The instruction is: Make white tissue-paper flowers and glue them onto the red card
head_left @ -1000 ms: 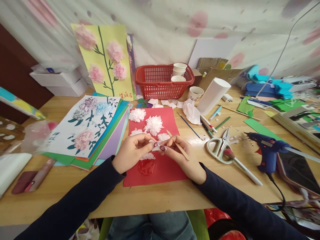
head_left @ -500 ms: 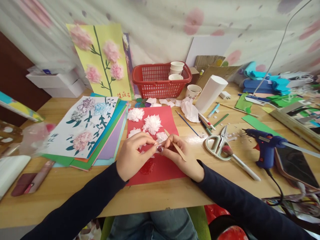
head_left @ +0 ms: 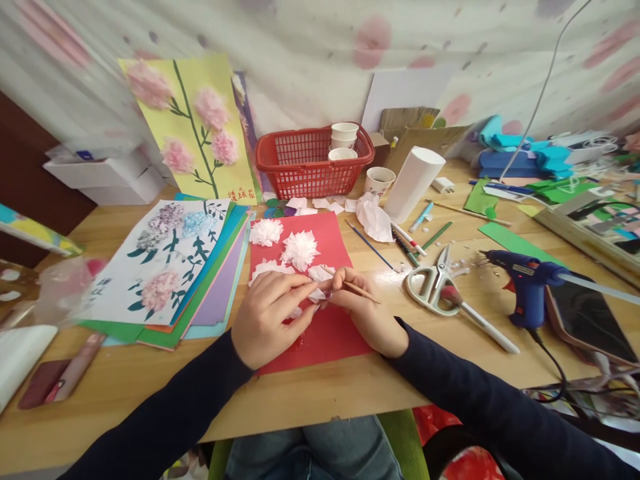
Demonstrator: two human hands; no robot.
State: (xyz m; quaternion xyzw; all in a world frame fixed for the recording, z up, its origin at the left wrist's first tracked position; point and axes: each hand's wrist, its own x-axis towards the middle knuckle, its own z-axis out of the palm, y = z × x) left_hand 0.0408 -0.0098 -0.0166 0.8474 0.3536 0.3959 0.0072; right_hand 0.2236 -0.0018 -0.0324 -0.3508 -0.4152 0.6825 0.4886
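Over a red sheet of paper (head_left: 330, 237), my two hands meet fingertip to fingertip. My left hand (head_left: 273, 313) pinches a small piece of white tissue paper (head_left: 317, 294), partly hidden by the fingers. My right hand (head_left: 367, 313) holds a flat wooden stick (head_left: 356, 288) across its fingers, and its thumb and fingertip also touch the tissue piece. Beyond them on the red sheet sit several ruffled white paper flowers (head_left: 300, 250). A shiny glue patch (head_left: 299, 341) shows partly below my left fingers.
Left lies a stack of coloured paper (head_left: 220, 293) under a flower picture (head_left: 125, 267). A red basket (head_left: 305, 180) with paper cups stands behind. Scissors (head_left: 429, 288), a brush (head_left: 483, 323) and a blue glue gun (head_left: 531, 283) lie right. Loose tissue (head_left: 374, 220) sits by a paper roll (head_left: 415, 183).
The fingers have shifted on the tissue piece, which shows more plainly now. The stick in my right hand has turned to a flatter, edge-on angle. The whole view has moved slightly.
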